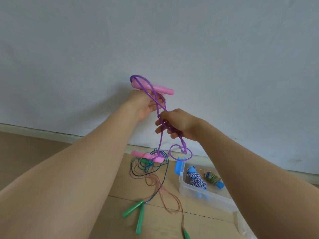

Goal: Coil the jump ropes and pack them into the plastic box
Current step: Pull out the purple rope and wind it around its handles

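We hold the purple jump rope (160,138) up in front of the wall (155,40), above and to the left of the plastic box (207,197), which sits on the wooden floor (51,152). Our left hand (145,106), the farther of the two from the box, curls round one pink handle (162,89). The handle lies crosswise over the fingers, with a loop of the rope slung over its far end. Our right hand (181,125), lower and nearer the box, pinches the hanging strands between thumb and curled fingers. Below it the rope falls in small loops that hang just above the box's blue latch (179,167). One strand runs down to the second pink handle (146,156) on the floor, left of the box. That handle rests on a tangle of thin ropes (148,169) whose green handles (133,208) lie farther left of the box. Inside the box lie a coiled blue-and-white rope (197,180) and, beside it, a smaller multicoloured bundle (213,178).
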